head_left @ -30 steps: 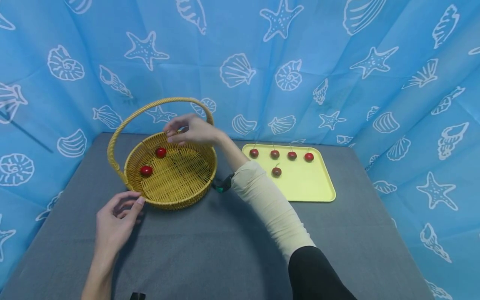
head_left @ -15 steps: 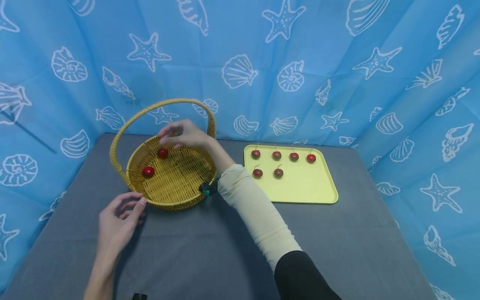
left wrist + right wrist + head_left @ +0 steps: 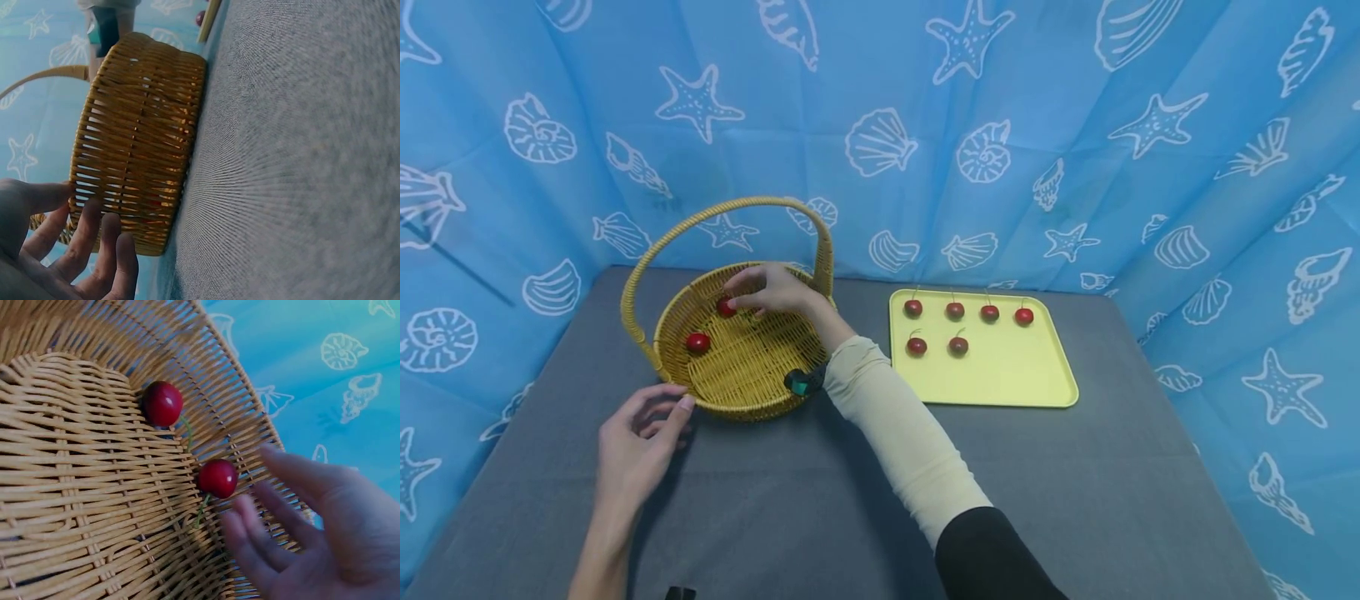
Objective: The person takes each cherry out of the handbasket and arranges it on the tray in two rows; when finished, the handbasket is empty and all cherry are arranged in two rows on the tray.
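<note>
A round yellow-brown wicker basket with a tall arched handle stands at the left of the table. My left hand holds its near-left rim between thumb and index finger; the other fingers lie along the outer wall. Over the basket's inside reaches my right hand, fingers spread and bent around the farther cherry. In the right wrist view a small gap shows between the fingertips and that cherry. The other red cherry lies at the basket's left side, its green stem showing.
Right of the basket, a yellow tray bears several cherries with stems, set in two rows. Grey cloth covers the table. A blue shell-print curtain hangs behind and at both sides.
My right hand has moved left and down into the basket, towards the farther cherry. Its forearm has uncovered one more cherry on the tray. The left hand stays at the rim.
</note>
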`<state>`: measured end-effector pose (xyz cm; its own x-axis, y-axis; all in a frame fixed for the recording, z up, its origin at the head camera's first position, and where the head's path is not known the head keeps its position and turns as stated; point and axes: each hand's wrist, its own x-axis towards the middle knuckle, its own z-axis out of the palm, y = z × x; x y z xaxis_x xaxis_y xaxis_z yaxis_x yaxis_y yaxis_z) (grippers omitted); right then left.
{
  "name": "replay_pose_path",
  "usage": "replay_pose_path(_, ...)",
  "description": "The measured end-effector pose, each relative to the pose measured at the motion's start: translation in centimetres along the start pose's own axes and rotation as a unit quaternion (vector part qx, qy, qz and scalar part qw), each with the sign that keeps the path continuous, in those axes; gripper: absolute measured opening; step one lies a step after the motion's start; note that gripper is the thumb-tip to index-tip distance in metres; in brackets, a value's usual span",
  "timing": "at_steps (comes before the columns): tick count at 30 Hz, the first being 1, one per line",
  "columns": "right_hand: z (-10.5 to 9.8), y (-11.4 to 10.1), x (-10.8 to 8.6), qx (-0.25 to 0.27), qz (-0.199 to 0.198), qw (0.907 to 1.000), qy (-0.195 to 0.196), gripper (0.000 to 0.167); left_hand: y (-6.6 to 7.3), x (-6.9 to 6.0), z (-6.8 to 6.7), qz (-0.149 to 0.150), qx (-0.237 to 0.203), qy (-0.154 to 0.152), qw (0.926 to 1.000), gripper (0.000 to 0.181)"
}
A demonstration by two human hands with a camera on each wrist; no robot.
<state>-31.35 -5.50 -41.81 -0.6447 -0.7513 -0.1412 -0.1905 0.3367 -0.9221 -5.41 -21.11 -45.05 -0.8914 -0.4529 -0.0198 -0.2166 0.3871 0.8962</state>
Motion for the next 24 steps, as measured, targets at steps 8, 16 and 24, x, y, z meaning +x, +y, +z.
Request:
replay_pose_path(8, 0.9, 0.9, 0.8, -0.043, 0.01, 0.9985, -0.034, 0.048, 0.0, 0.1, 0.0, 0.002, 0.002, -0.001, 1.0, 0.034)
replay_pose_path(16, 1.1, 1.0, 0.7, -0.078, -0.002, 0.9948, -0.066, 0.052, 0.0, 0.0, 0.0, 0.007, 0.003, -0.001, 1.0, 0.034)
replay_pose_path(24, 1.1, 1.3, 0.6, -0.09, -0.002, 0.9936, -0.069, 0.055, -0.1, 0.0, -0.1, 0.01, -0.001, -0.001, 0.9999, 0.034)
